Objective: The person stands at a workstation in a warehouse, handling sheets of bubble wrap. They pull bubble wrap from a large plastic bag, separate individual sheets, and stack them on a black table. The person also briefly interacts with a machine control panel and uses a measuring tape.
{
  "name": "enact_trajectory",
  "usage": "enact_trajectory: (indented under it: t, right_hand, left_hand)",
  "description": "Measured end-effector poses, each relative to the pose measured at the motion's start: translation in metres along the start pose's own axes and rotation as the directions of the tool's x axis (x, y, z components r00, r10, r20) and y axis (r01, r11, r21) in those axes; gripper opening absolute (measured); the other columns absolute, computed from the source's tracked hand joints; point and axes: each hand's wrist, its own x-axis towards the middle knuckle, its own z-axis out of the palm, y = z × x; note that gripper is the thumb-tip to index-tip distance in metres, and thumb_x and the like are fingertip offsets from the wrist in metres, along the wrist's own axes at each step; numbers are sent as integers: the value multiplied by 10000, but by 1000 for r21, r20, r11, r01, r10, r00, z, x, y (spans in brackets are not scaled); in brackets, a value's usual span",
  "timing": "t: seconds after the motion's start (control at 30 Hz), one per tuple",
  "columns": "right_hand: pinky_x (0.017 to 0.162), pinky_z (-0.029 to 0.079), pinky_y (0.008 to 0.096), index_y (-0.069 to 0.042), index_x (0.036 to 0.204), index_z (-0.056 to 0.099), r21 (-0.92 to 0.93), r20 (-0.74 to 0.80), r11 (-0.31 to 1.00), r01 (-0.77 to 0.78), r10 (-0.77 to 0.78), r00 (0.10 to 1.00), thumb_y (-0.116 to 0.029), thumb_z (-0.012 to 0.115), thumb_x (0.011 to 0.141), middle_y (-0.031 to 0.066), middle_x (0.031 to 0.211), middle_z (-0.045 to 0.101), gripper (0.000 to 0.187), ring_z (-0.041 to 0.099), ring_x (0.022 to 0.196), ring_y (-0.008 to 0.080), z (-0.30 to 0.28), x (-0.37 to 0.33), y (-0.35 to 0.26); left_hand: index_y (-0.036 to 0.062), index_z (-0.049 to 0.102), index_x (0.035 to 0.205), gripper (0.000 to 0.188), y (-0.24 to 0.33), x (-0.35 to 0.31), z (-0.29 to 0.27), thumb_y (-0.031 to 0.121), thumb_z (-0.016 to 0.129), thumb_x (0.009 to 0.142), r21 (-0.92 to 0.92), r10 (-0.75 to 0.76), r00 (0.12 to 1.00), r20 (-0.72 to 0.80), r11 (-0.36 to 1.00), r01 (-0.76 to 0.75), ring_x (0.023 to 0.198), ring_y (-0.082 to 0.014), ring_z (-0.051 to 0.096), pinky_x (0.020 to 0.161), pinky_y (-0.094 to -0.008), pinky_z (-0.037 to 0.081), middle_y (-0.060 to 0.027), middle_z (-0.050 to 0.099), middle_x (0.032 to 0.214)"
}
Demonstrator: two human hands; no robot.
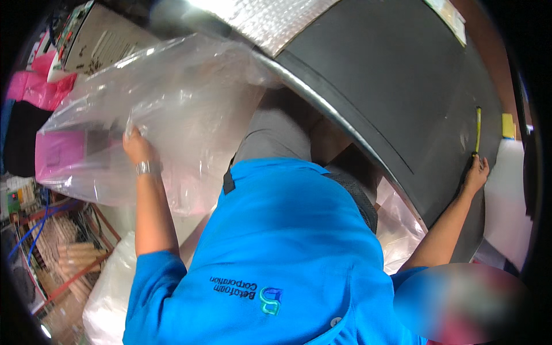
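On the left, my left hand (138, 148) is closed on a gathered fold of a large clear plastic bag (190, 103), which spreads out around it. A wristwatch with a metal band sits on that wrist. Far to the right, my right hand (477, 174) is over the dark grey tabletop (374, 75). Its fingers close around the black end of a slim yellow tool (478, 129) that points away from me. Whether this is a knife or a marker I cannot tell.
Silvery bubble sheeting (270, 23) lies at the table's far left. A metal edge (333, 109) runs along the near side. Pink plastic (40, 86) and a beige machine casing (103, 43) are at the far left. Stacked rolls (80, 259) and blue cables (37, 230) lie lower left.
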Motion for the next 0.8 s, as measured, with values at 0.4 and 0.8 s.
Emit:
enact_trajectory:
  t: [0.4, 0.8]
  right_hand:
    - [991, 232, 411, -41, 1231, 404, -283, 401, 621, 731, -616, 678, -321, 508, 837, 204, 1319, 282, 495, 260, 1224, 335, 26, -67, -98]
    - [1000, 216, 389, -5, 1212, 403, -33, 541, 755, 654, -537, 647, -246, 460, 878, 204, 1320, 259, 416, 245, 1233, 313, 32, -83, -117]
  left_hand:
    - [13, 577, 889, 203, -9, -21, 2, 160, 468, 802, 369, 44, 959, -280, 927, 65, 781, -211, 510, 709, -337, 386, -86, 566, 837]
    - [-18, 575, 797, 137, 13, -3, 14, 58, 481, 733, 471, 311, 911, -270, 868, -156, 589, -140, 451, 558, -291, 372, -44, 515, 634]
